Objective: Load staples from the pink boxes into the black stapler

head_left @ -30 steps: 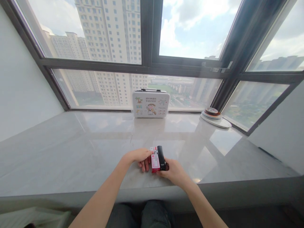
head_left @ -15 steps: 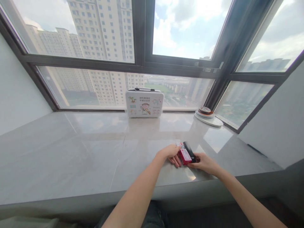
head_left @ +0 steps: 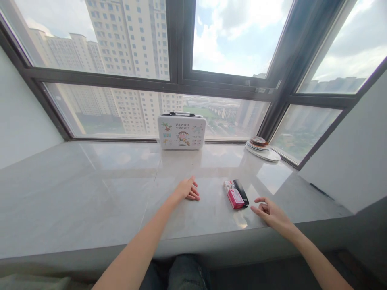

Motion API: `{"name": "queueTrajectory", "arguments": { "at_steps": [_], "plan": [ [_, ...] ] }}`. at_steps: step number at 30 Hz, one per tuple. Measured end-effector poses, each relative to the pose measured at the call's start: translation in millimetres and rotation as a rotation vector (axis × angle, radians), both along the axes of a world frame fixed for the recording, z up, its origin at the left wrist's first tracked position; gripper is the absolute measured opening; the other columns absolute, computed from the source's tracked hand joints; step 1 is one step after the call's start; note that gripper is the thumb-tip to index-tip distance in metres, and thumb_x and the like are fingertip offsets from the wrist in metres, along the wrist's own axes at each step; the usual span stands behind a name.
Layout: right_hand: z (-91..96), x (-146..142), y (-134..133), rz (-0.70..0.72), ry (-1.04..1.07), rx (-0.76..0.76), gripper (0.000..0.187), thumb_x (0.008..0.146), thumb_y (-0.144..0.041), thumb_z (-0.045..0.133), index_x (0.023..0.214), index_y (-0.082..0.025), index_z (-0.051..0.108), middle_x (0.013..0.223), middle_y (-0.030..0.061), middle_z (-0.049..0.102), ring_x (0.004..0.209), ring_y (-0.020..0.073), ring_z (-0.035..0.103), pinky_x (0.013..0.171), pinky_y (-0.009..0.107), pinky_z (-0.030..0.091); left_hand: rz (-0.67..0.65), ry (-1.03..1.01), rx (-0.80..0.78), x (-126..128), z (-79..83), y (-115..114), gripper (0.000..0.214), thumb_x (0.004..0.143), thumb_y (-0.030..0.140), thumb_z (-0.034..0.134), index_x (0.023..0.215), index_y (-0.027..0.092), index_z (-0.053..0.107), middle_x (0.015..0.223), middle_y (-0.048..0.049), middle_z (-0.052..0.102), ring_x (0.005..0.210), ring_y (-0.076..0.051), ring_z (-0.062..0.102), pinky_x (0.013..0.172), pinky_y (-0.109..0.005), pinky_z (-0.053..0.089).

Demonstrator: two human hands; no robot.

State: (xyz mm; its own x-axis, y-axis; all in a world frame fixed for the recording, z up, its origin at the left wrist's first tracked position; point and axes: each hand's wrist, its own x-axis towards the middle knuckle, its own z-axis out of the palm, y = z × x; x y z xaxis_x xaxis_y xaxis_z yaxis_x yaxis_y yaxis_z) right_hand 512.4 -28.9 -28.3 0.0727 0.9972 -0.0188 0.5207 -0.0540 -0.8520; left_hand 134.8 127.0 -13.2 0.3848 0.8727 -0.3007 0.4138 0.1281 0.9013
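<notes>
My left hand (head_left: 188, 189) is over the pale sill, its fingers loosely apart and holding nothing. To its right lie a small red-and-white box (head_left: 236, 198) and, behind that, another small white box (head_left: 229, 185) with red print. A black stapler (head_left: 241, 192) rests right alongside the boxes, on their right side. Just right of the stapler is my right hand (head_left: 267, 210), thumb and fingers curved apart with nothing between them. It is nearest the stapler's front end and does not touch it.
A white carry case (head_left: 182, 133) with cartoon prints stands upright against the window. In the back right corner sits a stack of plates (head_left: 263, 150). A thin dark strip (head_left: 321, 192) lies along the right wall. The sill's front edge (head_left: 211, 235) runs before my knees.
Both hands have let go of the boxes and stapler. My left hand has moved off to the left, my right hand slightly to the right. The items stay in place on the sill.
</notes>
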Motion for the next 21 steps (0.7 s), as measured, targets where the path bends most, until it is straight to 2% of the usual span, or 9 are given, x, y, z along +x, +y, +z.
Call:
{"name": "queueTrajectory", "arguments": {
  "at_steps": [2,4,7,8,10,12,14,17,21],
  "plan": [
    [2.3,-28,-15,-0.013,-0.057,0.112,0.044,0.096,-0.064,0.058,0.096,-0.02,0.06,0.063,-0.0065,0.045,0.057,0.0134,0.044,0.054,0.026,0.034,0.132,0.001,0.136,-42,-4.3,-6,0.067,0.104,0.063,0.01,0.123,0.015,0.053,0.113,-0.021,0.074,0.09,-0.025,0.078,0.078,-0.036,0.063],
    [7.9,-69,-23,0.064,-0.095,0.162,0.039,0.102,-0.058,0.053,0.092,-0.021,0.063,0.076,-0.001,0.057,0.07,0.0163,0.055,0.064,0.027,0.043,0.194,0.01,0.279,-80,-7.5,-19,0.062,0.105,0.058,0.014,0.129,0.016,0.052,0.126,-0.0207,0.069,0.106,-0.024,0.075,0.096,-0.041,0.058],
    [16.0,-134,-15,0.327,-0.125,0.185,0.039,0.099,-0.051,0.058,0.125,-0.023,0.067,0.117,0.0074,0.068,0.11,0.0229,0.064,0.097,0.032,0.05,0.158,0.057,0.464,-125,-11.1,-47,0.05,0.099,0.056,0.045,0.132,0.021,0.059,0.141,-0.0125,0.063,0.134,-0.024,0.058,0.121,-0.042,0.038],
    [17.2,-153,-7,0.425,-0.192,0.183,0.052,0.097,-0.05,0.061,0.141,-0.024,0.06,0.14,0.0092,0.06,0.131,0.0255,0.054,0.112,0.036,0.042,0.124,0.097,0.515,-136,-12.7,-57,0.05,0.096,0.054,0.052,0.135,0.024,0.06,0.146,-0.0094,0.06,0.141,-0.025,0.052,0.126,-0.042,0.03],
    [16.0,-185,13,0.484,-0.394,0.164,0.066,0.098,-0.054,0.058,0.157,-0.03,0.045,0.163,0.0056,0.04,0.153,0.0282,0.028,0.126,0.045,0.02,0.013,0.323,0.664,-151,-16.8,-73,0.053,0.099,0.049,0.05,0.147,0.03,0.054,0.159,-0.0038,0.049,0.152,-0.024,0.037,0.129,-0.045,0.019],
    [10.7,-213,33,0.389,-0.582,0.144,0.067,0.103,-0.057,0.047,0.164,-0.033,0.034,0.17,0.0014,0.026,0.159,0.0285,0.013,0.128,0.051,0.007,-0.052,0.614,0.783,-155,-22.1,-83,0.055,0.104,0.044,0.039,0.158,0.034,0.041,0.166,0.0003,0.036,0.157,-0.023,0.027,0.129,-0.048,0.016],
    [3.7,-236,49,0.24,-0.704,0.147,0.065,0.106,-0.057,0.037,0.166,-0.033,0.028,0.172,0.0007,0.019,0.159,0.0298,0.007,0.126,0.055,0.001,-0.015,0.814,0.824,-149,-27.2,-87,0.056,0.106,0.042,0.032,0.162,0.034,0.033,0.169,0.0013,0.029,0.158,-0.023,0.023,0.128,-0.051,0.017],
    [-4.6,-260,63,0.11,-0.782,0.138,0.066,0.107,-0.059,0.031,0.166,-0.031,0.026,0.172,0.003,0.016,0.159,0.0328,0.004,0.124,0.059,-0.001,0.128,0.928,0.821,-129,-32.9,-86,0.059,0.106,0.044,0.029,0.163,0.028,0.033,0.17,-0.0024,0.026,0.158,-0.028,0.021,0.127,-0.056,0.017],
    [-8.0,-270,69,0.075,-0.797,0.124,0.068,0.106,-0.061,0.03,0.167,-0.031,0.025,0.173,0.003,0.015,0.159,0.0341,0.002,0.123,0.06,-0.001,0.207,0.954,0.826,-109,-37.5,-79,0.062,0.105,0.049,0.031,0.162,0.024,0.035,0.171,-0.0074,0.025,0.158,-0.033,0.018,0.126,-0.06,0.012]
  ]
}}
